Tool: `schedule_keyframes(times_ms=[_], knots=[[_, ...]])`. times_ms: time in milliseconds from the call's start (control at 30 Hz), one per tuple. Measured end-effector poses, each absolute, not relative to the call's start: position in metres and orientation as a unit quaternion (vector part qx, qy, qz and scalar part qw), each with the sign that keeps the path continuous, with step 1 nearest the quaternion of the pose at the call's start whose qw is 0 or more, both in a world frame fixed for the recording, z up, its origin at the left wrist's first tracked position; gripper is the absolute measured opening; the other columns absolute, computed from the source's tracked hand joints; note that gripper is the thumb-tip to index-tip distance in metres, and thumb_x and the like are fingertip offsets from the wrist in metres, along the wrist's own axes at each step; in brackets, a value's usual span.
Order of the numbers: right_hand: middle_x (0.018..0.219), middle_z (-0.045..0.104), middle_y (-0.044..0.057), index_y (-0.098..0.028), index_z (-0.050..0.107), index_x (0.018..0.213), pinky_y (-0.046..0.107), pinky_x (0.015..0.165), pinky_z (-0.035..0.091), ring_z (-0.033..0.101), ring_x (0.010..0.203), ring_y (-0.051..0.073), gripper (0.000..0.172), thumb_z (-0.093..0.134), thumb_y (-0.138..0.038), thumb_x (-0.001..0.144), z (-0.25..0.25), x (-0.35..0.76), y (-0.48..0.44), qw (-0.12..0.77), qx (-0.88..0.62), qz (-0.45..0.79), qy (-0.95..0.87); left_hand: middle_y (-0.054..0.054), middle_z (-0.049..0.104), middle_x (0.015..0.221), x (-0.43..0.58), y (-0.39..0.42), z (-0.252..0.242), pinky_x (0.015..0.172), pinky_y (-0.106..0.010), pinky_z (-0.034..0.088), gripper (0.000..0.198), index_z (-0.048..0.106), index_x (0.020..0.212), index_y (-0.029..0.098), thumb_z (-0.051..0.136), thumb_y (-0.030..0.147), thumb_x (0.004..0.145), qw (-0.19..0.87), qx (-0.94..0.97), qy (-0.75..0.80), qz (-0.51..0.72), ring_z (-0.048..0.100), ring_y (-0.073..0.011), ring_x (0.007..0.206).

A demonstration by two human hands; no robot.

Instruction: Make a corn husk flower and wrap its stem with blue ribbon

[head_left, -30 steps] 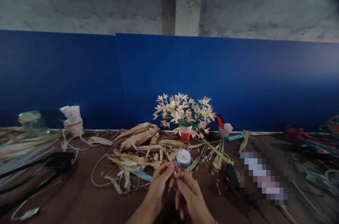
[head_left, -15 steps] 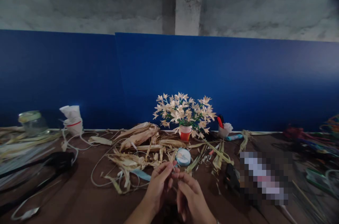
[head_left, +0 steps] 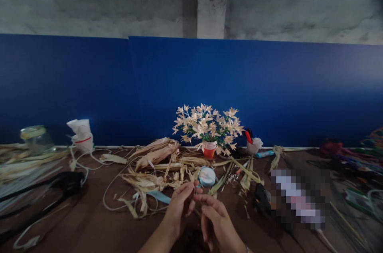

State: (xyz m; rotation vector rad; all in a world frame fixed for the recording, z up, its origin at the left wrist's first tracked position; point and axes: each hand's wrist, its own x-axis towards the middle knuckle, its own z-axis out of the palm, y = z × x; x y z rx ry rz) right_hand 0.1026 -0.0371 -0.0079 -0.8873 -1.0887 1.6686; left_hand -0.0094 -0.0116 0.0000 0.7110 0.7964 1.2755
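My left hand [head_left: 180, 205] and my right hand [head_left: 216, 214] meet low in the middle of the view, fingertips close together. Both are closed in a pinch around something thin and small that I cannot make out. Just beyond the fingertips lies a round blue-and-white tin [head_left: 206, 176]. Dried corn husks [head_left: 158, 155] are heaped behind and to the left of my hands, with a light blue strip [head_left: 159, 196] among the loose pieces. Behind the tin stands a bunch of pale husk-like flowers [head_left: 206, 123] in a red and white cup [head_left: 209, 149].
A black glue gun [head_left: 262, 198] lies to the right, beside a blurred-out patch. A white cup with red-handled tools [head_left: 253, 146] stands at the back. Leftward are a glass jar [head_left: 36, 141], white cable [head_left: 104, 195] and a black strap-like object [head_left: 67, 184]. A blue panel [head_left: 191, 73] rises behind the table.
My left hand has shifted slightly left and its fingertips have moved a little relative to the right ones. The things on the table stay where they were.
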Motion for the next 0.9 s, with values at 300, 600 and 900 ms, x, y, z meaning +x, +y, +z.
schedule_keyframes(times_ms=[300,600,900], knots=[[0.028,0.047,-0.006,-0.005,0.047,0.109,0.012,0.019,0.023,0.028,0.018,0.005,0.052,0.048,-0.037,0.068,-0.0029,0.1025,-0.0379,0.449,-0.366,0.682,-0.447,-0.002,0.06,0.063,-0.0128,-0.0087,-0.0036,0.032,-0.014,0.015,0.026,0.061,0.078,0.011,0.061,0.034,0.066,0.69,0.32,0.338,0.555,0.032,0.0008,0.033],[0.029,0.047,-0.005,-0.005,0.049,0.107,0.012,0.02,0.023,0.029,0.018,0.004,0.051,0.049,-0.038,0.069,-0.0019,0.1026,-0.0389,0.456,-0.346,0.69,-0.443,-0.001,0.058,0.067,-0.0114,-0.0121,-0.0025,0.034,-0.013,0.017,0.024,0.06,0.079,0.011,0.059,0.033,0.068,0.695,0.327,0.33,0.549,0.032,0.0012,0.035],[0.03,0.048,-0.005,-0.004,0.048,0.11,0.011,0.02,0.022,0.028,0.018,0.004,0.053,0.048,-0.038,0.069,0.0004,0.1045,-0.039,0.44,-0.354,0.698,-0.441,-0.001,0.059,0.075,-0.0167,-0.0103,-0.0005,0.032,-0.01,0.02,0.025,0.057,0.085,0.013,0.062,0.03,0.067,0.732,0.212,0.323,0.562,0.032,0.0016,0.037]])
